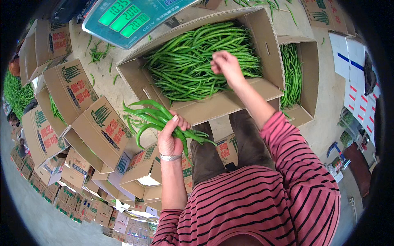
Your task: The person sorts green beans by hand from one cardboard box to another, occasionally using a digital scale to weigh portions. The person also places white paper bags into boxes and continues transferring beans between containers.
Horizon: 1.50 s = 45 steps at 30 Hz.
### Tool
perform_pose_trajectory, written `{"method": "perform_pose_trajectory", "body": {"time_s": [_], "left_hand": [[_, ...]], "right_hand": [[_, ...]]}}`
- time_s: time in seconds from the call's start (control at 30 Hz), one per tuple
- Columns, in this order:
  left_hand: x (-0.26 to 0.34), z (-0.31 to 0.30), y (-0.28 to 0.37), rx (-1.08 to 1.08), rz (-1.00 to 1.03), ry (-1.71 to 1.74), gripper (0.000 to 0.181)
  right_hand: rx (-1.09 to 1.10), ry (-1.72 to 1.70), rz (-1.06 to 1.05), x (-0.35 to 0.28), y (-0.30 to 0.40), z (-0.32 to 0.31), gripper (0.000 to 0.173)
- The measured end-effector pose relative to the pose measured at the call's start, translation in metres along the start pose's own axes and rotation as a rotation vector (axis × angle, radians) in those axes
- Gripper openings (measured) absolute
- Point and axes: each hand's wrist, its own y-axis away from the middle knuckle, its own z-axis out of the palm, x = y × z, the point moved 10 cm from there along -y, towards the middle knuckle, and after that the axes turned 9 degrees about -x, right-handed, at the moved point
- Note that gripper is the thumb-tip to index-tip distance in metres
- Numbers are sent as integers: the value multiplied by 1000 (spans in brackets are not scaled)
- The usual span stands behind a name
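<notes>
A bunch of long green chili peppers (154, 118) is gripped in my left hand (171, 135), which wears a silver bracelet and is held to the left of my legs, just outside the near left corner of an open cardboard box (200, 112). Long green peppers (197, 61) fill that box, lying mostly lengthwise. Above their right part is my right hand (224, 64), its fingers curled; whether anything small is between them cannot be told. A digital scale's display (135, 21) with lit green digits stands beyond the box's far left side.
To the right is another open box (307, 77) holding green peppers. Printed cardboard boxes (101, 132) crowd the left side. Loose peppers (100, 53) lie on the floor beyond the left end of the box. White boxes (347, 61) stand at the far right, near a blue-handled tool (337, 152).
</notes>
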Motion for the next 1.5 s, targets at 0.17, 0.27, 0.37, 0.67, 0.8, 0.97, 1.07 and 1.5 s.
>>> {"method": "perform_pose_trajectory", "body": {"time_s": [0.17, 0.27, 0.37, 0.67, 0.8, 0.97, 1.07, 1.5], "left_hand": [[-5, -3, -3, 46, -35, -202, 24], [9, 8, -5, 139, 15, -422, 16], [27, 7, -5, 228, 105, -612, 14], [47, 88, -23, -129, 321, -916, 35], [23, 85, -35, -134, 15, -771, 24], [25, 44, -42, 7, 108, -293, 21], [24, 25, -39, 40, 88, -224, 22], [30, 8, -40, 84, 126, -77, 22]], "right_hand": [[43, -451, 156, 20, -66, 16, 26], [10, -294, 121, 18, -70, 29, 23], [-84, 154, -203, -57, -16, 54, 20], [-457, 193, -218, -157, 117, 88, 20], [-585, 108, -53, -133, 65, 97, 33], [12, 1310, -631, -108, -59, 42, 26], [-137, 1607, -377, -67, -92, 45, 40], [-80, 1365, -587, -105, -58, 25, 37]]}}
